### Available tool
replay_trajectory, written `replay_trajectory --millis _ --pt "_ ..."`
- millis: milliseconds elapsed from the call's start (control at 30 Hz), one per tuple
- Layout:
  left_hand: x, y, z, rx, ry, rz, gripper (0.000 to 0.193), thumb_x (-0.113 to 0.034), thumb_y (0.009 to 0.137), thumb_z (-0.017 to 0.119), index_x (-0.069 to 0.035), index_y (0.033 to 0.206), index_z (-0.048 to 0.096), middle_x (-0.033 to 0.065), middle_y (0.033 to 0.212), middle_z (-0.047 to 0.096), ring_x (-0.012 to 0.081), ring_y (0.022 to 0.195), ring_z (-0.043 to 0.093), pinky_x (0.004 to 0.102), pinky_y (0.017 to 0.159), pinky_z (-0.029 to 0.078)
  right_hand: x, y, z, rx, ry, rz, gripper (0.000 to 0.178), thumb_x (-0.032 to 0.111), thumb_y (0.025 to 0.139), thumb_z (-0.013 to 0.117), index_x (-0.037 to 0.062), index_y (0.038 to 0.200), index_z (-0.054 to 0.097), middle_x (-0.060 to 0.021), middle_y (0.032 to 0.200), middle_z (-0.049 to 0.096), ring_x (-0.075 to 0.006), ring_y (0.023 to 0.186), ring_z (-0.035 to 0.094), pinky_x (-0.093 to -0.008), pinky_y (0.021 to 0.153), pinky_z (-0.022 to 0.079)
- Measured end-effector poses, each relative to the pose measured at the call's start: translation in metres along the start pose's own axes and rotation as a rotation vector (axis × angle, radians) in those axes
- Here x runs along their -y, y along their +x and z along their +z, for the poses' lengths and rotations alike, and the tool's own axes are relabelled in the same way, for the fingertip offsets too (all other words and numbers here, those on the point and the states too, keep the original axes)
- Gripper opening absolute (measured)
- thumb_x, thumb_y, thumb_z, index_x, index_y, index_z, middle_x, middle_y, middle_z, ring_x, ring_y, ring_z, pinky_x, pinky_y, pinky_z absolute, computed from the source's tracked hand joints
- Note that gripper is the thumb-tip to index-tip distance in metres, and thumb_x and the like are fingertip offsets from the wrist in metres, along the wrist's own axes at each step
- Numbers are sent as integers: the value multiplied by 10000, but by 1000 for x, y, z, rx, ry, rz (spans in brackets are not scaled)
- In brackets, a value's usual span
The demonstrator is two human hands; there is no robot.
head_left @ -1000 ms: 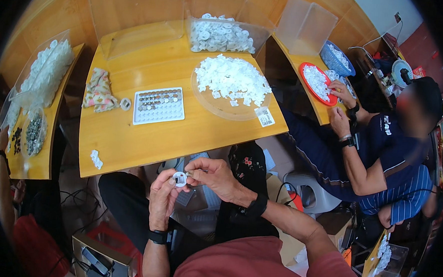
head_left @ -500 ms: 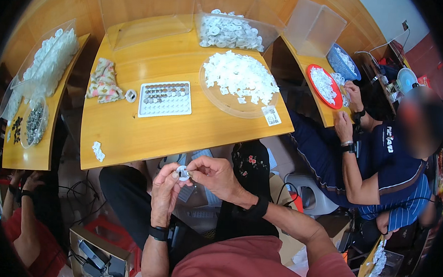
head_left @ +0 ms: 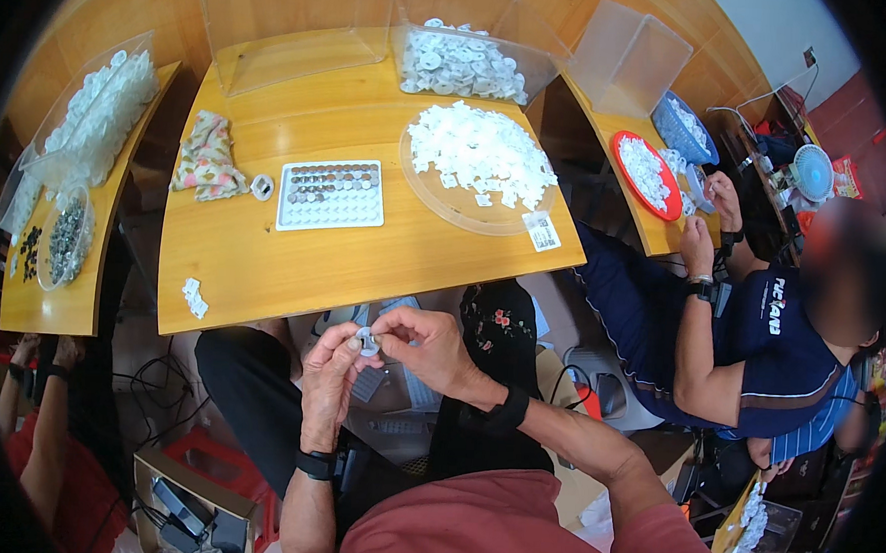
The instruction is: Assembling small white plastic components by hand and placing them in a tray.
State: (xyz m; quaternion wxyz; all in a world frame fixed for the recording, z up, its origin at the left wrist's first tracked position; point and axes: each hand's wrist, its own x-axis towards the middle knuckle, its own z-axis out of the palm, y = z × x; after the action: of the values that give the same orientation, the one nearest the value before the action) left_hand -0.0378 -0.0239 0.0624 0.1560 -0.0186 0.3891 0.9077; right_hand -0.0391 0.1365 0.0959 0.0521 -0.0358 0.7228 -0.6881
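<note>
One round white plastic piece [head_left: 367, 343] is clamped between the left hand's [head_left: 328, 379] thumb and fingers, short of the yellow wooden table [head_left: 302, 284]. The right hand [head_left: 429, 349] brings thumb and forefinger together at the piece's rim; whether they grip it cannot be told. Farther off stand a moulded white tray [head_left: 311, 217] of silvery discs [head_left: 333, 179] and a round dish [head_left: 446, 210] heaped with white parts [head_left: 484, 154].

By the yellow wooden table [head_left: 263, 277], a patterned cloth [head_left: 209, 159], a small whitish part [head_left: 262, 187], a white tray [head_left: 332, 218] partly filled with discs [head_left: 333, 183], a round tray [head_left: 448, 213] heaped with white pieces [head_left: 482, 153] and a clear bin [head_left: 542, 63] are carried; loose white scraps [head_left: 194, 299] are grouped near the front-left corner.
</note>
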Motion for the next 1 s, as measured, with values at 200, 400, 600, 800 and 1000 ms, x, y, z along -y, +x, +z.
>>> replay_trajectory --millis 200,400,600,800,1000 --pt "3 1 -6 5 -8 -32 213 -125 925 526 19 1079 561 117 936 630 174 778 639 309 719 552 17 0 3 22 -172 -127 87 37 834 604 -13 904 620 -58 761 650 -107 669 655 -221 588 521" --pt "2 0 -4 -8 -35 -50 199 -97 921 529 40 1058 573 109 906 627 170 775 628 296 704 544 7 2 -1 30 -238 -143 95 32 836 600 -20 914 615 -54 773 642 -91 668 641 -205 591 510" --pt "0 -1 -3 -3 -27 -46 205 -104 923 529 36 1066 573 106 903 637 174 773 630 299 717 534 4 -1 -8 64 223 209 157 54 864 582 -27 995 614 -66 854 649 -108 740 630 -227 694 516" --pt "0 0 2 2 -39 -40 212 -119 912 549 23 1069 566 116 945 638 168 764 643 285 710 546 5 -6 -9 78 412 342 174 80 880 571 -12 1022 611 -76 869 649 -127 780 647 -249 738 530" --pt "2 1 0 3 -35 -52 219 -122 906 560 24 1069 563 124 945 638 173 769 645 284 712 545 0 -5 -8 93 394 287 157 63 879 573 -5 1016 608 -85 870 644 -130 796 646 -251 744 530"
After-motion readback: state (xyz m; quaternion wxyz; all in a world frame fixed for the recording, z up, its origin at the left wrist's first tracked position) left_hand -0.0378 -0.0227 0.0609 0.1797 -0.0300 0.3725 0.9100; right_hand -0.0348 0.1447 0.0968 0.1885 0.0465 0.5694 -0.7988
